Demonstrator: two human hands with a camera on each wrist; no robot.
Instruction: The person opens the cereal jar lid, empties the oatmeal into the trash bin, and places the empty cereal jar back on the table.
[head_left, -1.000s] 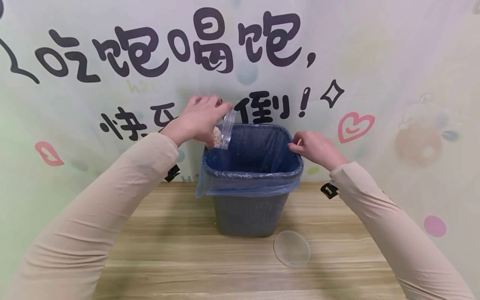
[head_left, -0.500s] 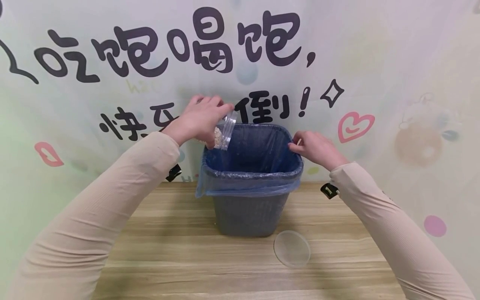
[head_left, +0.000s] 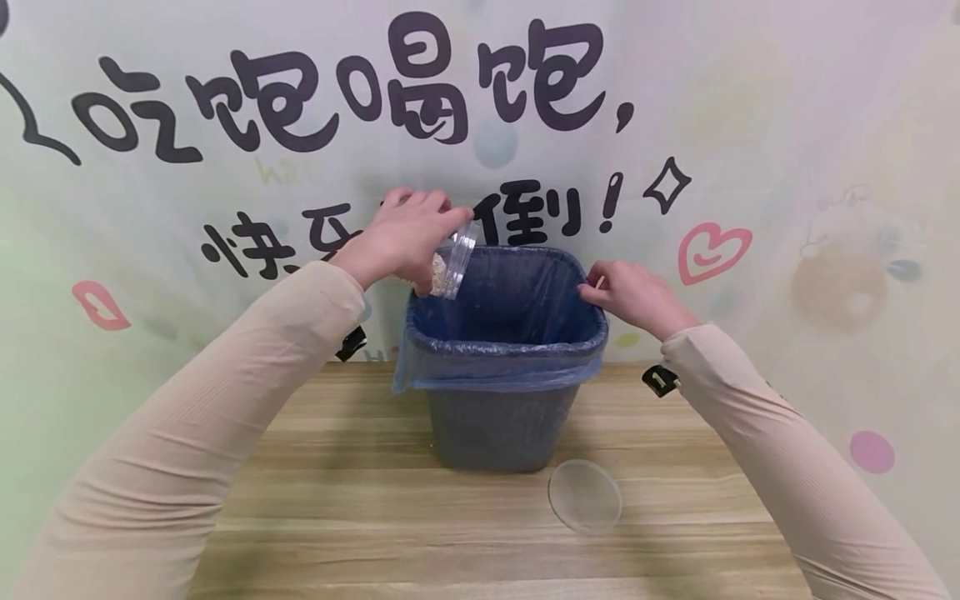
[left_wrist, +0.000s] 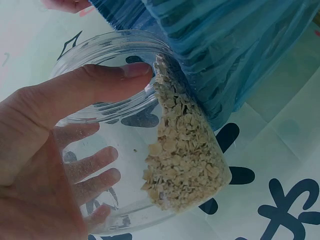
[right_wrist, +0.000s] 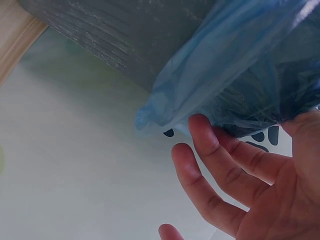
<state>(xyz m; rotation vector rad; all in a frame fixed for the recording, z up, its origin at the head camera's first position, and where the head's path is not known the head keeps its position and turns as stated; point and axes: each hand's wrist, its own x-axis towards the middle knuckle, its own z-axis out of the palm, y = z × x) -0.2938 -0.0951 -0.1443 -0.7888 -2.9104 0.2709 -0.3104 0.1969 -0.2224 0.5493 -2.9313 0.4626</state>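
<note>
My left hand (head_left: 408, 237) grips a clear jar (head_left: 459, 258) and holds it tilted at the left rim of a grey trash bin (head_left: 498, 429). In the left wrist view, rolled oats (left_wrist: 187, 150) lie banked along the jar's lower side, and its uncapped mouth points to the bin. A blue trash bag (head_left: 498, 371) lines the bin and folds over its rim. My right hand (head_left: 633, 296) pinches the bag-covered rim at the right between thumb and forefinger. In the right wrist view the other fingers (right_wrist: 210, 185) stand loosely bent, off the bag.
A clear round lid (head_left: 585, 497) lies flat on the wooden table (head_left: 360, 517), just in front of the bin to the right. Close behind the bin hangs a pale backdrop (head_left: 795, 125) with black lettering and coloured drawings.
The left hand has shifted very slightly to the right with the jar, which tips a little more. The right hand stays at the rim; the bin and lid have not moved.
</note>
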